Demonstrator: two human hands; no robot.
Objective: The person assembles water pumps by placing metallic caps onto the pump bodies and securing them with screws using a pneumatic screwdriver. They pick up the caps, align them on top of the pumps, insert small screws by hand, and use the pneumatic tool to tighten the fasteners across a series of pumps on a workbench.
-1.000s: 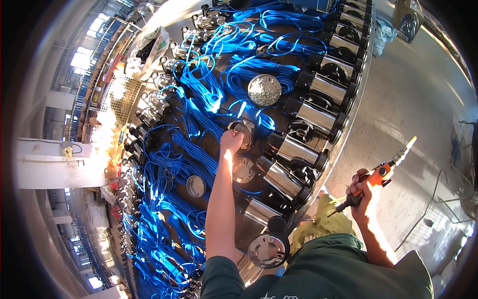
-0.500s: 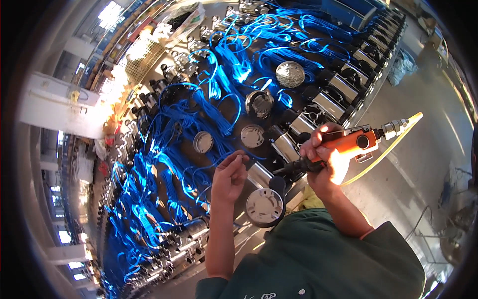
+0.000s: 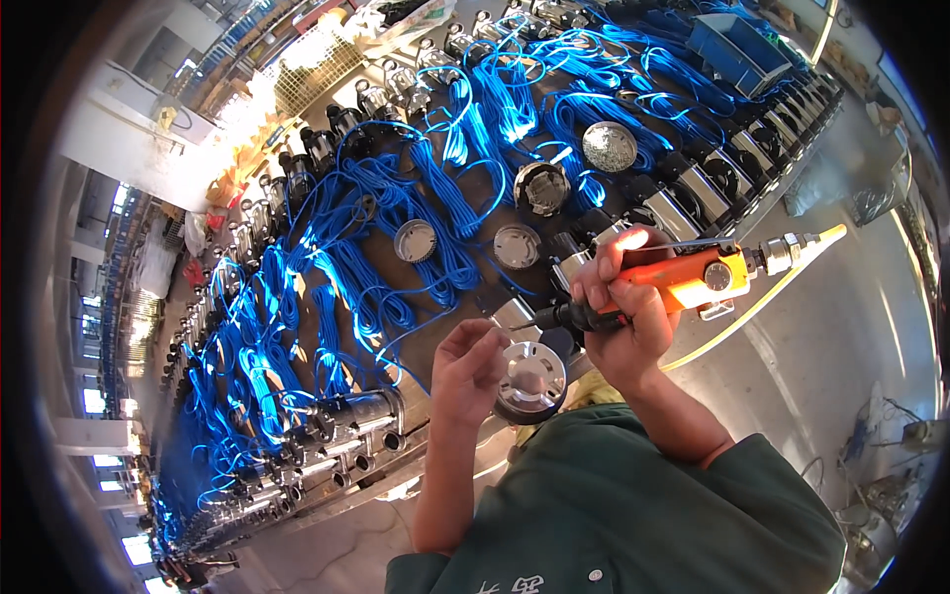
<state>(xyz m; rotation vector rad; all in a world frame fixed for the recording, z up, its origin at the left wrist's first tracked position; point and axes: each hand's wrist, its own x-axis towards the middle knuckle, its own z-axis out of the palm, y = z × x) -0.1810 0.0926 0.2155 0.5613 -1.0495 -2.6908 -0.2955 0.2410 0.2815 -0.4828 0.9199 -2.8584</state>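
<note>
at the tabletop (image 3: 421,351) | right grip (image 3: 628,307) clamped on orange driver (image 3: 685,283) | left grip (image 3: 470,371) pinched together, contents unclear | metal disc (image 3: 531,379): driving seemingly unfinished

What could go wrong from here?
Nick: the orange power driver in the right hand has its bit close to the left hand, so a slip might cut a finger.
Spill: blue cables lie around the round dish of small metal pieces; tugging one might tip it.
</note>
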